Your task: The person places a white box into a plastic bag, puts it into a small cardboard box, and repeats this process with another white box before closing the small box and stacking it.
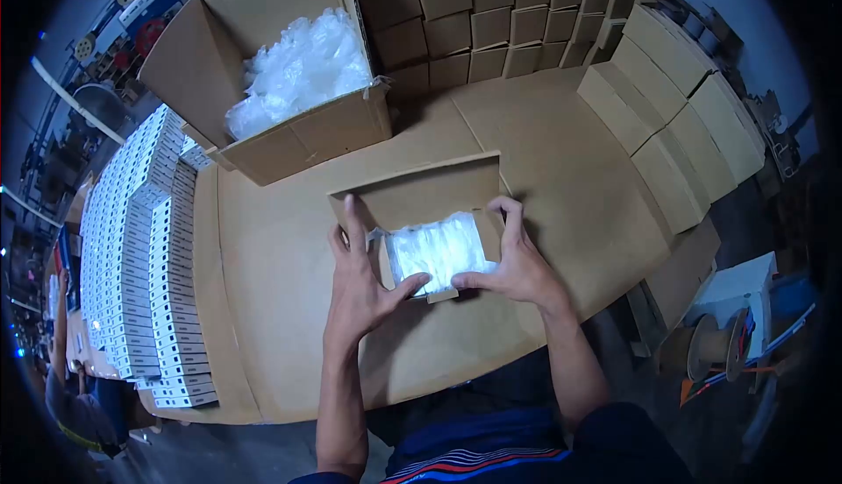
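A small open cardboard box (421,188) stands on the cardboard-covered table, its lid raised at the far side. White items in clear plastic wrapping (434,247) fill it. My left hand (355,287) is at the box's left side, fingers spread, the thumb on the wrapping near the front edge. At the right side is my right hand (517,265), its fingers curled over the side flap and its thumb on the wrapping near the front. Both hands hold the box between them.
A large carton (307,142) of clear plastic bags stands at the back left. White boxes (132,247) are stacked on the left. Brown boxes (447,28) line the back, with more cartons (684,116) at right. A cable spool (712,348) is lower right; a person (74,405) lower left.
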A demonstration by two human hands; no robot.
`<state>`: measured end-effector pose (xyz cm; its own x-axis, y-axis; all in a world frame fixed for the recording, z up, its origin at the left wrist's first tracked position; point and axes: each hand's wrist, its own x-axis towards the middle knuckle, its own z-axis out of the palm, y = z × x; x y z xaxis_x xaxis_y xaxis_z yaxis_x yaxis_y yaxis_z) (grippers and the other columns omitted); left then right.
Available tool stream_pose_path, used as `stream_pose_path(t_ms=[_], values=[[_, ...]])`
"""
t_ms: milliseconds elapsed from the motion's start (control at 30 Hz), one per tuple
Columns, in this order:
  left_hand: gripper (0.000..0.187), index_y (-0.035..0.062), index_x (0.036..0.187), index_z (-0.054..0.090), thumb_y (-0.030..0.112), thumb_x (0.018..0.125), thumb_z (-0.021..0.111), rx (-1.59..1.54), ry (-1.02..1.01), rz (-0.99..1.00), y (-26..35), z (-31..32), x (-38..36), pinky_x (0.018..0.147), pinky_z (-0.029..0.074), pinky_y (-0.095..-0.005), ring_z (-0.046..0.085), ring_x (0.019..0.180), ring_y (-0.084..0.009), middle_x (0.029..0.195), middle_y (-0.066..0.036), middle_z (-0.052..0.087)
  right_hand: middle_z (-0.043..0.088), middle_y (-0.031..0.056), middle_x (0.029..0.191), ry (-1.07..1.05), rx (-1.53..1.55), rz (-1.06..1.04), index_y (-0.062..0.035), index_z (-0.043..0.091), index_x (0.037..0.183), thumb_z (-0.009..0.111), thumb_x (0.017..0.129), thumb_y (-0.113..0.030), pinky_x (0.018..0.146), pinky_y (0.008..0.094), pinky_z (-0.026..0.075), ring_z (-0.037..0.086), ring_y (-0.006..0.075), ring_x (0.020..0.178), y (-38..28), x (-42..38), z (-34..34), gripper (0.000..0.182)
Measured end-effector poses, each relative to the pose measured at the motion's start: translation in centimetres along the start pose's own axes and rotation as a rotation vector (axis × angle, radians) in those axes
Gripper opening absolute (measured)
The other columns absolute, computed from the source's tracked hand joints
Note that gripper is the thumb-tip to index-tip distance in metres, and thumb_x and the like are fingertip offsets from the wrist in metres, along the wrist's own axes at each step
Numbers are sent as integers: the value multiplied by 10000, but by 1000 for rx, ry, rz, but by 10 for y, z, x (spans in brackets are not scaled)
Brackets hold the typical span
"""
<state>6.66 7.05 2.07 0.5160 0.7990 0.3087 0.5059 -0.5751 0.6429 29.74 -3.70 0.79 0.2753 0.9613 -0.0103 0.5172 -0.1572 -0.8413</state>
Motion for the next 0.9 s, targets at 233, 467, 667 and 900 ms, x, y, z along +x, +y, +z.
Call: stream_pose_path(t_ms=[233, 467, 667, 900], values=[[1282, 49, 1545, 238, 249, 558, 1033, -568, 335, -6, -21, 34, -25, 1150, 422, -449, 562, 1225, -278, 1256, -125, 546, 470, 261, 1374, 88, -48, -47, 50, 529, 1344, 995, 594, -400, 1167, 458, 378, 438, 409, 1361, 5, -3, 11, 991], [554, 24, 1025, 615, 369, 718, 920, -588, 372, 200, -38, 41, -32, 1175, 364, -585, 582, 1210, -325, 1147, -150, 625, 537, 164, 1186, 441, 256, -13, -14, 476, 1157, 930, 625, -103, 1006, 423, 443, 525, 300, 1147, 46, -4, 53, 705], [403, 41, 1039, 672, 194, 726, 875, -452, 249, 59, -35, 32, -49, 1083, 470, -464, 564, 1262, -312, 1248, -147, 609, 442, 156, 1328, 536, 639, -56, -55, 298, 1303, 786, 854, -56, 1085, 394, 382, 464, 223, 1234, 51, -45, 77, 663], [370, 46, 1040, 716, 162, 720, 860, -460, 251, 63, -34, 32, -48, 1057, 490, -442, 574, 1255, -311, 1264, -140, 598, 276, 333, 1575, 603, -21, -182, -85, 696, 1123, 828, 817, -118, 1185, 472, 303, 346, 461, 1451, -16, -81, 88, 334]])
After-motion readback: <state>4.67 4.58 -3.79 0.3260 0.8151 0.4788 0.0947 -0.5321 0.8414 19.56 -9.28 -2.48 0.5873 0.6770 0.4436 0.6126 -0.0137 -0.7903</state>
